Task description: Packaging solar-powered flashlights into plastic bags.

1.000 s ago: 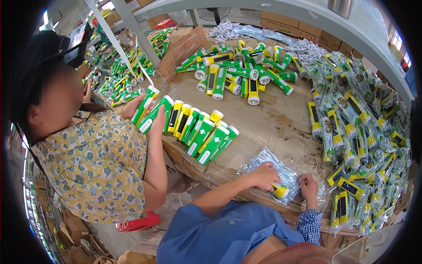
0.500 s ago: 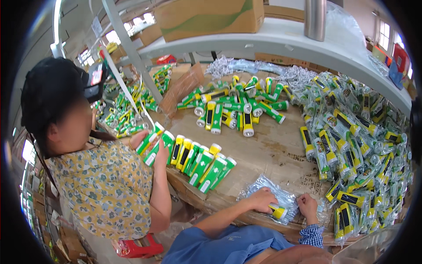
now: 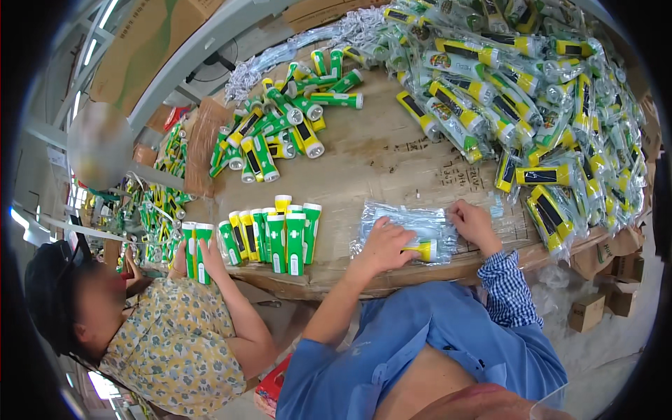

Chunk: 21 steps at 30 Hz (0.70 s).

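Observation:
A flat stack of clear plastic bags (image 3: 378,213) lies on the table in front of me. Over it, my left hand (image 3: 381,246) is curled around a flashlight (image 3: 425,250) whose yellow and white end sticks out to the right; the rest is hidden by the hand and plastic. At the stack's right edge, my right hand (image 3: 476,224) has its fingertips pinched together on the rim of a plastic bag. Left of my left hand, several green and yellow flashlights (image 3: 278,241) stand upright in a close group.
Bagged flashlights (image 3: 490,91) form a large heap at the right and far right. Loose flashlights (image 3: 280,126) are piled farther back, with white cords (image 3: 245,78) behind. At the left, a co-worker (image 3: 168,336) in a flowered top holds green flashlights (image 3: 203,262). Cardboard boxes (image 3: 586,313) sit on the floor.
The whole view has turned and shifted, so the table and piles appear displaced. My left hand keeps the flashlight over the bags, and my right hand stays at their right edge.

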Each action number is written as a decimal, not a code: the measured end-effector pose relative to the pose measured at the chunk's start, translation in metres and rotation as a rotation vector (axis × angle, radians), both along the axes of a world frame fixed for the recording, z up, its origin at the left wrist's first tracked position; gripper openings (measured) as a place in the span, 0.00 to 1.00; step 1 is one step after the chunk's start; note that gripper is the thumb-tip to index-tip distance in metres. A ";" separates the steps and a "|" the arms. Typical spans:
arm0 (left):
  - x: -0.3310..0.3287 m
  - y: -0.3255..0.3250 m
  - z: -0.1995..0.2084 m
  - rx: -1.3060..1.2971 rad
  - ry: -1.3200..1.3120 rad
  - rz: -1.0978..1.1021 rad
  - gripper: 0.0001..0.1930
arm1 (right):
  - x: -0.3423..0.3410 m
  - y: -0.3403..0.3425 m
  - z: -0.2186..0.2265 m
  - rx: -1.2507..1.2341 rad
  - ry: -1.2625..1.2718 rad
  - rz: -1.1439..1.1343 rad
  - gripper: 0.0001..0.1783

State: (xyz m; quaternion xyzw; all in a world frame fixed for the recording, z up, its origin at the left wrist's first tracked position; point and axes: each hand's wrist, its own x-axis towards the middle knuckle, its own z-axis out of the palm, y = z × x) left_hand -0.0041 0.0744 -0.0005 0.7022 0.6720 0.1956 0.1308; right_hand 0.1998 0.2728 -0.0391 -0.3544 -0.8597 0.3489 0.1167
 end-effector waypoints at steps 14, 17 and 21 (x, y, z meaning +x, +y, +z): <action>-0.149 0.054 -0.045 0.297 -0.095 0.513 0.22 | -0.007 0.016 0.022 0.221 -0.010 0.177 0.15; -0.165 0.096 -0.065 0.238 -0.192 0.383 0.23 | -0.044 0.026 0.108 0.077 0.033 0.090 0.28; -0.163 0.102 -0.059 0.293 -0.174 0.457 0.21 | -0.158 0.073 0.176 0.255 0.145 0.339 0.38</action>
